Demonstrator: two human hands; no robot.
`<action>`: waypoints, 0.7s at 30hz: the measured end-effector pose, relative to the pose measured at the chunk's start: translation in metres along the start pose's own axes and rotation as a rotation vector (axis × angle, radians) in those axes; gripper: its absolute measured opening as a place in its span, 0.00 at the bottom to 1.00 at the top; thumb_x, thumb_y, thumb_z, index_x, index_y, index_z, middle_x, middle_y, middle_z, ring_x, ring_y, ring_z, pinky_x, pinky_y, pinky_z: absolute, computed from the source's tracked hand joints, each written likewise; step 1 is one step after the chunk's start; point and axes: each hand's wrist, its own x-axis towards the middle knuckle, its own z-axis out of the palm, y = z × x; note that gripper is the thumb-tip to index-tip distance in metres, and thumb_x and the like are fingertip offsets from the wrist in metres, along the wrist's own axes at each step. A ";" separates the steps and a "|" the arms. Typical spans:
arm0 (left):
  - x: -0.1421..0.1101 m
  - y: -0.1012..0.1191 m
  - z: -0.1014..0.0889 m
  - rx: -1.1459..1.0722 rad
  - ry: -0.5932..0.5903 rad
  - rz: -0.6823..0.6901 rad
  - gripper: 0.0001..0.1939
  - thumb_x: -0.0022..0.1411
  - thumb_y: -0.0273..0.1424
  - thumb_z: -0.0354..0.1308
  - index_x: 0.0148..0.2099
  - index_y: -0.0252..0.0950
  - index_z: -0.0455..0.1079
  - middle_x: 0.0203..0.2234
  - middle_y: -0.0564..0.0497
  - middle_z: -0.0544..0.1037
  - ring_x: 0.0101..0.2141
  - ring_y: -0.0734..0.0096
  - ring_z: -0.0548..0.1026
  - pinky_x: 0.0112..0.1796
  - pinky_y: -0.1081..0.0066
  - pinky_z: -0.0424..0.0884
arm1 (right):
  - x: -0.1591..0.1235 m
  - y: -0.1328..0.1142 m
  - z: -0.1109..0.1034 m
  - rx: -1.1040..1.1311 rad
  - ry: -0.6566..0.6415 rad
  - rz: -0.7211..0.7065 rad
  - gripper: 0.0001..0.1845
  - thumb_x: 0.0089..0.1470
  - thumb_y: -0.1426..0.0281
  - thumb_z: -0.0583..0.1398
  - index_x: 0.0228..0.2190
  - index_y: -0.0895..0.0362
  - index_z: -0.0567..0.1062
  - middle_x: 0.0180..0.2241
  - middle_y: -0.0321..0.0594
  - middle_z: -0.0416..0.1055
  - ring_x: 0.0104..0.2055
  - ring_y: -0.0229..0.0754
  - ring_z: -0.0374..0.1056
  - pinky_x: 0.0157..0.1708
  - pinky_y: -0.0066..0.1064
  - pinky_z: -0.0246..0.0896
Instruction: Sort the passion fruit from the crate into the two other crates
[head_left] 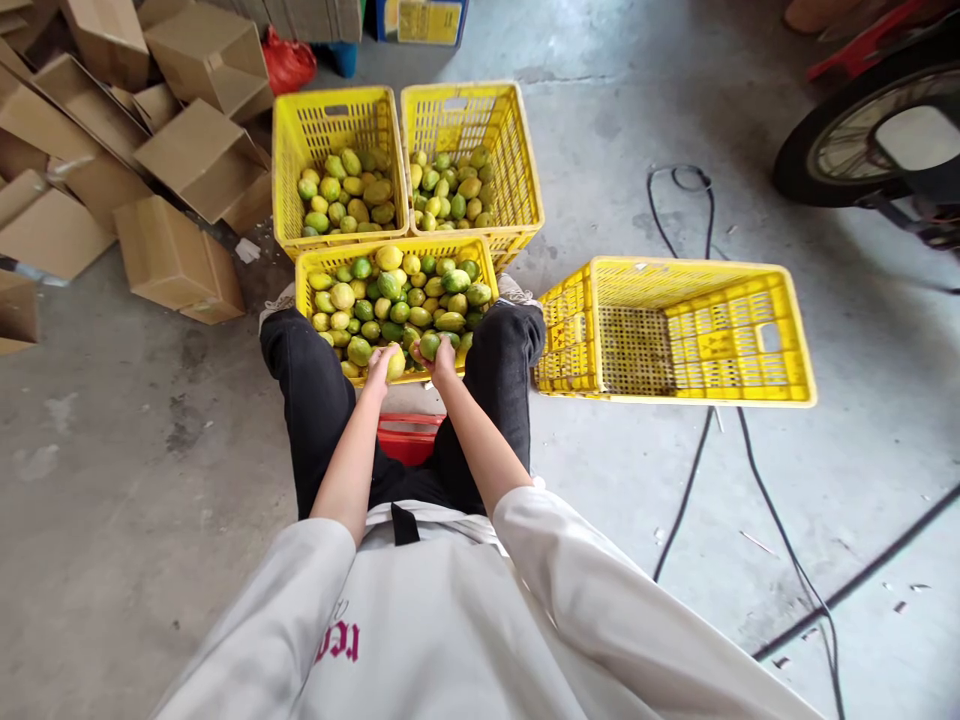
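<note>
A yellow lemon (395, 363) is in my left hand (379, 366), whose fingers are closed around its side. My right hand (443, 361) grips a green lemon (430, 346), a short way to the right. Both hands are over the near edge of a yellow plastic crate (330, 256) between my knees. This crate is full of lemons ranging from green to yellow. Behind it, touching or nearly so, stand a left crate (282, 170) and a right crate (529, 170), each with a lower layer of similar lemons.
To the right, a yellow crate (705, 385) lies on its side with no fruit in it. Cardboard boxes (176, 255) are piled at the left. A black cable (686, 490) runs across the floor, and a motorcycle wheel (862, 135) stands at the upper right.
</note>
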 end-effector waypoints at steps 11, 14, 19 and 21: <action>-0.001 0.011 0.003 -0.135 0.022 -0.057 0.16 0.75 0.43 0.62 0.37 0.39 0.71 0.24 0.53 0.77 0.30 0.68 0.82 0.35 0.71 0.80 | -0.016 -0.006 0.005 0.055 -0.107 -0.140 0.17 0.63 0.62 0.71 0.39 0.51 0.68 0.27 0.26 0.73 0.23 0.32 0.71 0.22 0.20 0.70; -0.002 0.008 0.004 -0.136 0.070 -0.061 0.13 0.68 0.34 0.71 0.37 0.39 0.69 0.25 0.54 0.77 0.28 0.71 0.80 0.33 0.74 0.78 | -0.014 -0.004 0.002 -0.015 -0.147 -0.058 0.19 0.68 0.51 0.66 0.37 0.54 0.72 0.23 0.32 0.71 0.20 0.37 0.69 0.16 0.24 0.65; -0.002 0.004 0.006 -0.143 0.073 -0.088 0.15 0.62 0.23 0.72 0.35 0.39 0.67 0.28 0.54 0.77 0.27 0.73 0.78 0.34 0.74 0.79 | -0.011 -0.002 -0.002 -0.137 -0.140 0.029 0.26 0.75 0.51 0.54 0.38 0.57 0.79 0.22 0.40 0.75 0.21 0.41 0.70 0.17 0.26 0.62; -0.001 0.006 0.005 -0.169 0.084 -0.096 0.15 0.62 0.23 0.72 0.36 0.40 0.67 0.29 0.55 0.77 0.29 0.72 0.79 0.37 0.73 0.81 | -0.010 -0.002 -0.002 -0.148 -0.137 0.032 0.26 0.76 0.52 0.53 0.37 0.57 0.79 0.22 0.40 0.75 0.20 0.39 0.68 0.15 0.24 0.57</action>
